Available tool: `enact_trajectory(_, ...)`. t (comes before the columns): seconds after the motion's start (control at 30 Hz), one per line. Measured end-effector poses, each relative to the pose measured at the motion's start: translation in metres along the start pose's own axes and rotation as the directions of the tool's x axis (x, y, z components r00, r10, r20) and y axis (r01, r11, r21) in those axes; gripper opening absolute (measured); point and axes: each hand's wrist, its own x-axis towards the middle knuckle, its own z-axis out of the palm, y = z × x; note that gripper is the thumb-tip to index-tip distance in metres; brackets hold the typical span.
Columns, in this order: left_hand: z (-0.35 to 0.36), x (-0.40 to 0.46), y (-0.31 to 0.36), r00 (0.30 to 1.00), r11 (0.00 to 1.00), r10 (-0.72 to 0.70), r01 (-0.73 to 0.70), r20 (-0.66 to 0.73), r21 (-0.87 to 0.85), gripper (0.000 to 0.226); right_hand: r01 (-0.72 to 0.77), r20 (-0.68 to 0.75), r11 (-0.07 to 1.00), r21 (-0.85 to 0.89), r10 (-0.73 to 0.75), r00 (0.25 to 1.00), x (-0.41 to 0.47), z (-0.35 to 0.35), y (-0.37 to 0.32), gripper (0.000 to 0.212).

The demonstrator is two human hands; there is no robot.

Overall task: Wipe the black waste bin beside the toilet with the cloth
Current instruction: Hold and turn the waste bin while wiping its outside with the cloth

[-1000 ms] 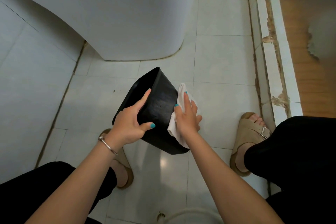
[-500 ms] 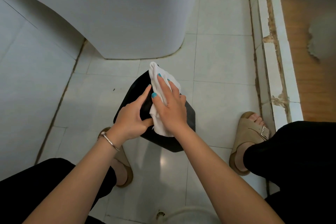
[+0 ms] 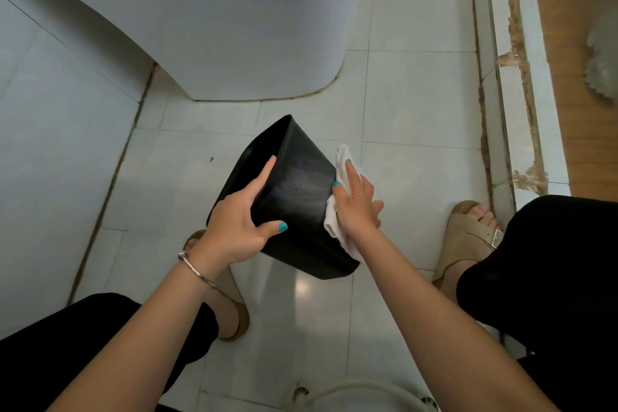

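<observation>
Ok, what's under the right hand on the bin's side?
The white cloth, pressed by the right hand against the right wall of the black waste bin, which the left hand grips. The wall beneath the cloth is covered, so its state cannot be seen.

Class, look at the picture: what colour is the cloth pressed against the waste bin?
White. The cloth shows best in the head view, under the right hand.

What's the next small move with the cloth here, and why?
Probably slide the right hand and the white cloth down the bin's right side toward its base. The left hand holds the bin tilted, and the cloth is pressed against that side.
</observation>
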Motion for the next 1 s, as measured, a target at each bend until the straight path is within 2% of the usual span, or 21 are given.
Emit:
enact_trajectory(0.13,0.004,0.004,0.009,0.999,0.997,0.038,-0.038,-0.007,0.064,0.105,0.091,-0.005,0.996,0.019,-0.091,0.996,-0.006,0.000,-0.023,0.050)
enact_trajectory(0.27,0.004,0.005,0.009,0.998,0.998,0.056,-0.055,-0.005,0.041,0.102,0.301,0.017,0.950,0.084,-0.303,0.953,-0.026,0.005,-0.064,0.053)
enact_trajectory(0.4,0.014,-0.001,0.011,0.998,0.995,0.070,-0.069,0.006,-0.076,0.064,0.396,-0.021,0.912,0.108,-0.396,0.918,-0.038,0.006,-0.078,0.054)
enact_trajectory(0.43,0.016,-0.003,0.010,0.998,0.993,0.067,-0.066,0.005,-0.095,0.063,0.412,-0.031,0.906,0.098,-0.411,0.911,-0.039,0.006,-0.077,0.054)
enact_trajectory(0.6,0.015,-0.007,0.003,0.996,0.990,0.087,-0.087,-0.005,-0.112,0.095,0.453,-0.051,0.891,0.017,-0.452,0.891,-0.031,0.009,-0.069,0.052)
enact_trajectory(0.7,0.016,-0.012,0.002,0.996,0.992,0.093,-0.092,0.007,-0.086,0.101,0.378,-0.059,0.926,-0.014,-0.378,0.924,-0.009,0.005,-0.053,0.051)
enact_trajectory(0.83,0.012,-0.013,0.002,0.995,0.994,0.104,-0.104,0.008,0.028,0.104,0.136,-0.090,0.991,-0.017,-0.137,0.986,0.011,-0.001,-0.021,0.048)
enact_trajectory(0.93,0.009,-0.010,0.004,0.996,0.994,0.074,-0.077,0.042,0.079,0.106,0.006,-0.097,0.999,0.039,-0.002,0.995,0.017,-0.005,-0.003,0.046)
enact_trajectory(1.0,0.009,-0.009,0.003,0.995,0.990,0.077,-0.084,0.062,0.111,0.106,-0.031,-0.087,0.997,0.075,0.037,0.995,0.017,-0.005,-0.001,0.046)
